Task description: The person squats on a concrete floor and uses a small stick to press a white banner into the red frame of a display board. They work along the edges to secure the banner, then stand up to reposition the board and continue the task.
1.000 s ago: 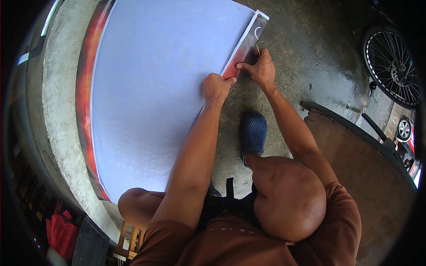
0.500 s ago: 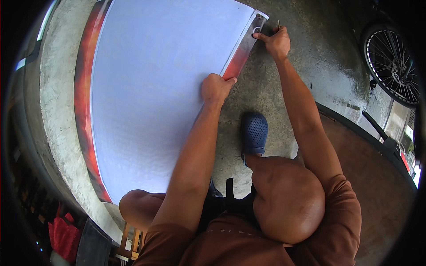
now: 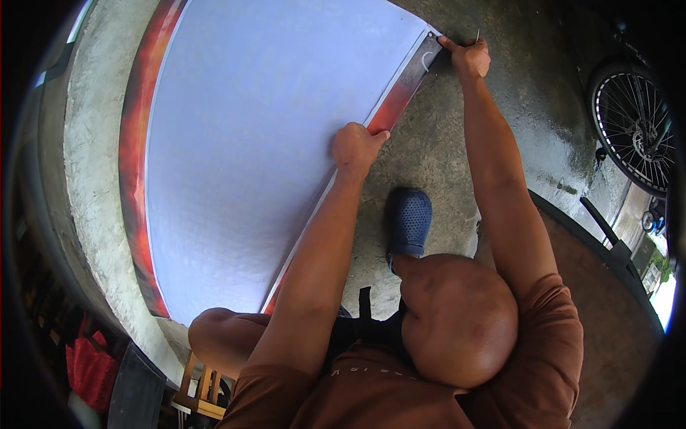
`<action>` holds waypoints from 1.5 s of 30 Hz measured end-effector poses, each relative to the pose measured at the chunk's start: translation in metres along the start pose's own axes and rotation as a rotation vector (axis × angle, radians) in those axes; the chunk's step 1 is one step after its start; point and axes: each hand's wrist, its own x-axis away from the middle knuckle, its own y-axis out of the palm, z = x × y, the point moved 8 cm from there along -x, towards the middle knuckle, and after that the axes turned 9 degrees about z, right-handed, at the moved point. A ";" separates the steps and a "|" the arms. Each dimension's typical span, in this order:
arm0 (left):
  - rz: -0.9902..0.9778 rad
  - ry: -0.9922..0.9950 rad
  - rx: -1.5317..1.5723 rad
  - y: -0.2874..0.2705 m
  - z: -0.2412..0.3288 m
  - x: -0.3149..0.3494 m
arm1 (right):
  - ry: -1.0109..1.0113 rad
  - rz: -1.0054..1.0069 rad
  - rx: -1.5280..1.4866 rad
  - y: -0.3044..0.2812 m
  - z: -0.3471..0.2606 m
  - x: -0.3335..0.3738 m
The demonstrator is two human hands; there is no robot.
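Observation:
A large white sheet, seemingly a banner lying back side up, spreads in front of me. Along its right side, the folded edge strip shows a red and dark print. My left hand is closed on this edge, with the thumb over the red part. Farther off, my right hand reaches to the sheet's far right corner, its thumb touching there. A thin, pale, pointed thing sticks up from its curled fingers; its kind is too small to tell. Near that corner, a white curved mark shows on the dark strip.
The sheet lies against a low concrete ledge on the left. My blue clog stands on the wet concrete floor. A bicycle wheel is at the far right, a brown board nearer. A red bag lies at lower left.
My right hand has moved slightly up to the sheet's corner, its thumb leaving the curved mark. The left hand has shifted a little right with the edge, and more of the folded strip shows nearer me.

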 end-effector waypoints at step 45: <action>0.180 0.572 0.018 0.009 -0.059 0.114 | -0.658 -0.312 0.113 -0.002 0.004 0.192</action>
